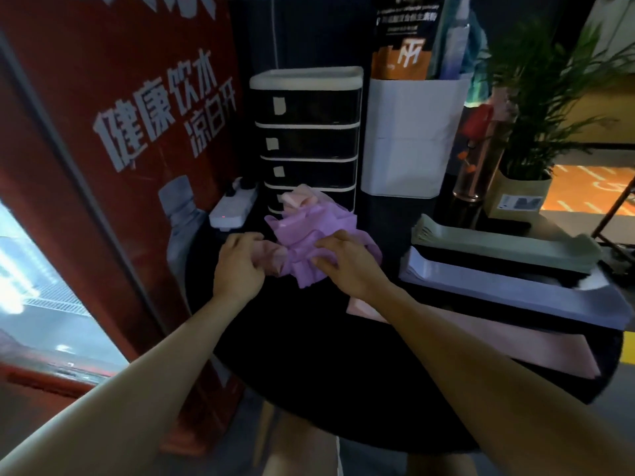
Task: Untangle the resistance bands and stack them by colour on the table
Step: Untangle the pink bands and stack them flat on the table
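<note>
A tangled bundle of purple bands point(305, 231) mixed with pink bands point(297, 199) lies in the middle of the round black table point(309, 355). My left hand point(240, 262) grips a pink part of the tangle at its left side. Fingers of my right hand point(347, 259) are curled over the purple bands on the right. Flat stacks lie at the right: a green stack point(508, 243) at the back, a lavender stack point(508, 290) in front of it, and a pink stack point(481, 341) nearest me.
A black-and-white drawer unit point(307, 132) stands behind the tangle, a white power strip point(233, 207) to its left, a white box point(412, 139) to its right. A potted plant point(529, 139) stands back right. A red vending machine point(103, 149) borders the table's left.
</note>
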### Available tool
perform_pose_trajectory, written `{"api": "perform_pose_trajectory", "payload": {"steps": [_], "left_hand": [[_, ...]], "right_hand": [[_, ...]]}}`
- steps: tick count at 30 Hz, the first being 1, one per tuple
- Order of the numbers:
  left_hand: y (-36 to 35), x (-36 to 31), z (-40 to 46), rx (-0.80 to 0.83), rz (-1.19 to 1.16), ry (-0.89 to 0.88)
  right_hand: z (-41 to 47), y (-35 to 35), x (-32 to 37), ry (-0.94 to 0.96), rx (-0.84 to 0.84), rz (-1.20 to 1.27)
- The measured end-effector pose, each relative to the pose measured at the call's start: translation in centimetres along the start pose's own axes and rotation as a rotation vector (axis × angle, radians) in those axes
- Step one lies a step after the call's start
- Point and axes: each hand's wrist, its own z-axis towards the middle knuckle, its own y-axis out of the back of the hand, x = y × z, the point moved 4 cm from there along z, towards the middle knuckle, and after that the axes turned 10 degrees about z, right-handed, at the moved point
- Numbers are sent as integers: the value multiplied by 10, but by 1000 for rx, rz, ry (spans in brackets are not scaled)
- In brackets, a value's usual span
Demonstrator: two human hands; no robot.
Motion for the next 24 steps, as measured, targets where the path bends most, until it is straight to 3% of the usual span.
{"api": "perform_pose_trajectory", "payload": {"steps": [9, 17, 24], "left_hand": [[-27, 25, 20, 216, 133, -120], [-16, 31, 36, 111, -116, 23], [30, -6, 66, -71, -234, -15]], "right_hand": [[35, -21, 1, 33, -4, 56], [46, -17, -2, 39, -4, 164], [53, -1, 5, 86, -24, 157]]}}
